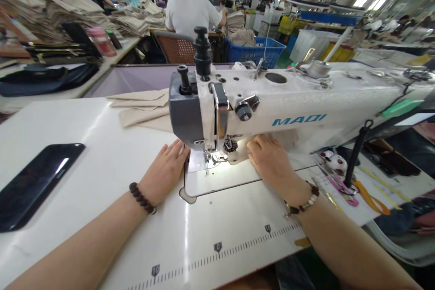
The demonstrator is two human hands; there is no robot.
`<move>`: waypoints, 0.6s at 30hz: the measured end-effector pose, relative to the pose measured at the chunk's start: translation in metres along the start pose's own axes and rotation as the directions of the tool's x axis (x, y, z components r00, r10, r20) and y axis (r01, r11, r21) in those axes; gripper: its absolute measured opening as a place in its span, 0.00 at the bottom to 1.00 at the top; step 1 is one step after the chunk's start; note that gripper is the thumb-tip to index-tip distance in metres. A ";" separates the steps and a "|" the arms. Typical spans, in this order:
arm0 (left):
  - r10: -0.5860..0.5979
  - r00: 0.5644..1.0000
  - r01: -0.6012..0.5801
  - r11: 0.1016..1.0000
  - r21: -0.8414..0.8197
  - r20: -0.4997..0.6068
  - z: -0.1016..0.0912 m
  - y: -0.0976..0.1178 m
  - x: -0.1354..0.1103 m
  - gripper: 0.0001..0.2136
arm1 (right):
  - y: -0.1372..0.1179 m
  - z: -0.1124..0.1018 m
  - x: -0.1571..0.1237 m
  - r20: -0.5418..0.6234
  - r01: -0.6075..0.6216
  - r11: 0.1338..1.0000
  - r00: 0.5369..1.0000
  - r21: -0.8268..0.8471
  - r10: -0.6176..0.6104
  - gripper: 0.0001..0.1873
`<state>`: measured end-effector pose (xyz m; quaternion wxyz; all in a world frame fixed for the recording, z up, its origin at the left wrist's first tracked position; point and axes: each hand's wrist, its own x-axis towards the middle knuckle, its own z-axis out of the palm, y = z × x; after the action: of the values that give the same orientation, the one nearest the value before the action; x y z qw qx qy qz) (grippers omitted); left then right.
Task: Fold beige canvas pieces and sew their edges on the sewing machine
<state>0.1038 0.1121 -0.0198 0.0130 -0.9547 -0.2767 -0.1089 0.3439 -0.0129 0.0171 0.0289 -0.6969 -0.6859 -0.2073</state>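
Observation:
A white and grey sewing machine (pixel 265 104) stands in front of me, its needle and presser foot (pixel 219 158) above the bright metal needle plate (pixel 220 180). My left hand (pixel 166 170) lies flat left of the needle, fingers stretched out and fingertips at the edge of the plate beside the machine head. Under the machine arm, my right hand (pixel 270 161) has its fingers curled at a pale piece of fabric (pixel 287 138), partly hidden in the shade. Folded beige fabric pieces (pixel 146 108) lie on the table behind the machine head.
A black phone (pixel 37 186) lies at the left. Small scissors with pink handles (pixel 343 190) and an orange-handled tool (pixel 372 199) lie at the right. A printed ruler (pixel 238 248) runs along the front edge. Beyond sits a person in white (pixel 190 13), near a blue basket (pixel 268 52).

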 end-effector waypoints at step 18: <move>0.010 1.000 -0.011 1.000 0.022 0.028 -0.003 0.000 0.000 0.14 | 0.000 0.010 0.002 -0.084 -0.101 0.980 0.990 0.173 0.116 0.08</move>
<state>0.1035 0.1125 -0.0173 0.0201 -0.9574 -0.2730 -0.0923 0.3463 -0.0081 0.0088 0.1309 -0.7179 -0.6598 -0.1793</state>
